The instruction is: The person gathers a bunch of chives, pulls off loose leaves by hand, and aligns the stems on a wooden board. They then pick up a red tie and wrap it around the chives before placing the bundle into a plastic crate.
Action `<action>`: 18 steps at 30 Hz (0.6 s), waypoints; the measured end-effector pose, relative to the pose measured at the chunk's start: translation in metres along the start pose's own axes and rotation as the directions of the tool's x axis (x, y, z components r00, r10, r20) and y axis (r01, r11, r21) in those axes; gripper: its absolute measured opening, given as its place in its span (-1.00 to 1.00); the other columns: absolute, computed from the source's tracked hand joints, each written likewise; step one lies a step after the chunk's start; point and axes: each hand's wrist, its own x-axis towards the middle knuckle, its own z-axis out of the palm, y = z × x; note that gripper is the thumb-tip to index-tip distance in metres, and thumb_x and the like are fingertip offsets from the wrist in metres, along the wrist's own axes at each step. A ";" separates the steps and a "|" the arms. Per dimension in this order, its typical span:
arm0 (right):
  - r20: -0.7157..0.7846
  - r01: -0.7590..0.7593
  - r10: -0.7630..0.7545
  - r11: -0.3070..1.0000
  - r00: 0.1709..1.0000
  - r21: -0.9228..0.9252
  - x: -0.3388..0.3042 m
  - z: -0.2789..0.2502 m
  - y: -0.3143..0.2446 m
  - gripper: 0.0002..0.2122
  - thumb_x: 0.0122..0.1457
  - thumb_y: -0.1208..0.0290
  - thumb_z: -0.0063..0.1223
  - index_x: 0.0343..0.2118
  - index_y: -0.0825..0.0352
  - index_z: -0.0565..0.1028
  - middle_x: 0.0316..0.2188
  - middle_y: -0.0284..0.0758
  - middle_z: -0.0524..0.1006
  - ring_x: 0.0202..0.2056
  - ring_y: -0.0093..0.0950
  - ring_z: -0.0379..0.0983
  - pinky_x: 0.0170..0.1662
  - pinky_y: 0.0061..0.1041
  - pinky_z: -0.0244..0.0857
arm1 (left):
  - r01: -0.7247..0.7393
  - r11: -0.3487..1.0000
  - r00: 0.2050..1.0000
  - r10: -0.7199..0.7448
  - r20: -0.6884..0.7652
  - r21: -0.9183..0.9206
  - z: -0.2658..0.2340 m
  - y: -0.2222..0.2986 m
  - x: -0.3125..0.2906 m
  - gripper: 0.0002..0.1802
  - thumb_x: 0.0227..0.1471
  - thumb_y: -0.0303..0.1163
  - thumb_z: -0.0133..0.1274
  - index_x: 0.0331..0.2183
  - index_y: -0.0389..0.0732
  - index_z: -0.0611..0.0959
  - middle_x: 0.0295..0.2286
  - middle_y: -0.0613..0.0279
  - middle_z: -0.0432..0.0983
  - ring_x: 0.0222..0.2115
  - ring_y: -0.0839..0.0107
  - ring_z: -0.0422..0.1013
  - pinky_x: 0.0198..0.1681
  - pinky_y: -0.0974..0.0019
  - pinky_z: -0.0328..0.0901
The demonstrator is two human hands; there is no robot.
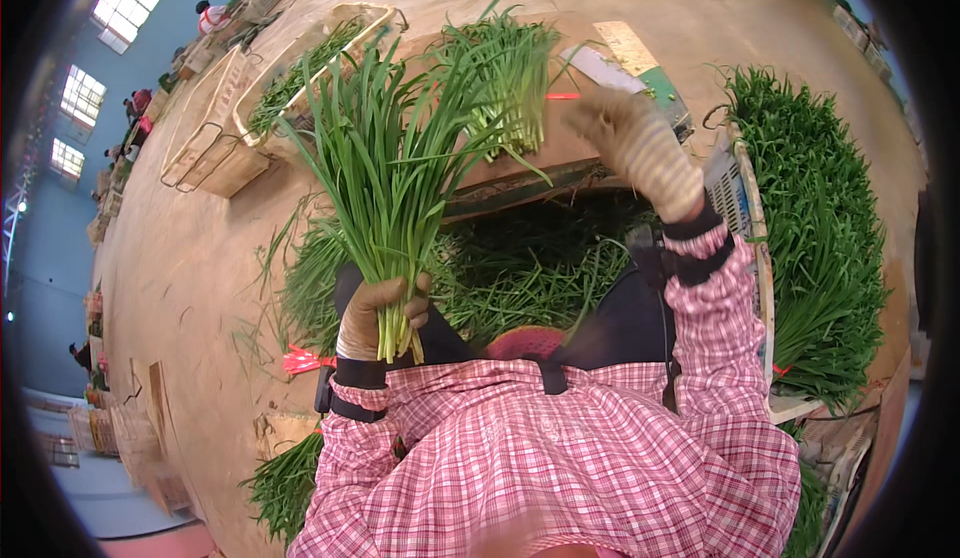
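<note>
My left hand (380,318), in a tan glove, is closed round the pale stems of a bunch of green chives (385,178). The bunch stands upright, its leaves fanning out above my fist and the cut stem ends showing below. My right hand (640,148), in a striped glove, hovers over the right part of a low wooden table (525,180); motion smears its fingers, so whether they hold anything cannot be made out. Near its fingertips lies a thin red strip (562,96). Another pile of chives (505,78) rests on the table, left of that hand.
At my right stands a crate (757,228) heaped with chives. Two pale plastic crates (215,143) are at the far left, one holding greens. Loose leaves (530,293) cover the floor under the table. Red strips (303,360) lie by my left wrist. People (212,18) are in the distance.
</note>
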 end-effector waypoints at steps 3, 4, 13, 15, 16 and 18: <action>-0.186 0.060 -0.048 0.996 0.981 0.058 0.040 0.016 0.018 -0.84 0.15 0.32 0.07 -0.28 0.26 0.56 -0.37 -0.18 0.57 -0.30 -0.22 0.52 -0.15 -0.31 0.37 | -0.016 0.999 0.999 0.017 0.033 -0.029 0.000 -0.005 -0.003 -0.51 0.02 -0.43 0.08 0.02 -0.25 0.37 -0.27 0.07 0.45 -0.55 0.49 0.32 -0.49 0.38 0.32; -0.193 0.061 -0.048 0.996 0.980 0.060 0.045 0.019 0.018 -0.84 0.15 0.32 0.07 -0.28 0.26 0.56 -0.37 -0.18 0.57 -0.30 -0.22 0.52 -0.15 -0.31 0.37 | -0.020 0.999 0.999 0.021 0.040 -0.043 0.000 -0.006 -0.005 -0.51 0.02 -0.42 0.08 0.01 -0.25 0.37 -0.27 0.07 0.46 -0.55 0.49 0.32 -0.50 0.38 0.31; -0.072 -0.066 0.042 0.925 0.996 -0.375 0.089 -0.003 -0.015 -0.55 0.22 0.14 -0.07 0.09 0.30 0.32 -0.01 -0.09 0.47 0.02 -0.18 0.40 0.09 -0.30 0.24 | 0.074 0.995 0.994 -0.068 0.083 -0.072 -0.008 -0.014 -0.020 -0.44 -0.02 -0.45 0.13 0.03 -0.28 0.35 -0.31 0.00 0.49 -0.58 0.41 0.37 -0.52 0.36 0.33; -0.070 -0.048 0.023 0.923 0.997 -0.383 0.083 -0.005 -0.011 -0.57 0.22 0.15 -0.08 0.06 0.32 0.37 -0.05 -0.07 0.49 -0.02 -0.14 0.43 0.05 -0.32 0.29 | 0.080 0.995 0.995 -0.077 0.071 -0.052 -0.005 -0.014 -0.022 -0.43 -0.03 -0.45 0.13 0.04 -0.28 0.35 -0.32 -0.02 0.49 -0.58 0.40 0.37 -0.52 0.35 0.33; -0.009 -0.095 0.101 0.895 0.995 -0.436 0.080 -0.008 -0.011 -0.61 0.21 0.18 -0.05 0.01 0.33 0.42 -0.11 -0.10 0.53 -0.07 -0.19 0.47 0.00 -0.34 0.33 | 0.083 0.996 0.995 -0.081 0.056 -0.034 -0.003 -0.017 -0.022 -0.42 -0.03 -0.45 0.13 0.05 -0.27 0.35 -0.33 -0.03 0.49 -0.59 0.39 0.37 -0.52 0.35 0.33; 0.052 -0.138 0.188 0.857 0.981 -0.497 0.075 0.003 0.007 -0.65 0.21 0.22 -0.01 -0.03 0.33 0.48 -0.17 -0.12 0.57 -0.11 -0.24 0.50 -0.05 -0.35 0.36 | 0.097 0.995 0.994 -0.094 0.062 -0.039 0.000 -0.021 -0.016 -0.41 -0.03 -0.44 0.13 0.06 -0.27 0.34 -0.33 -0.06 0.50 -0.59 0.38 0.38 -0.52 0.34 0.34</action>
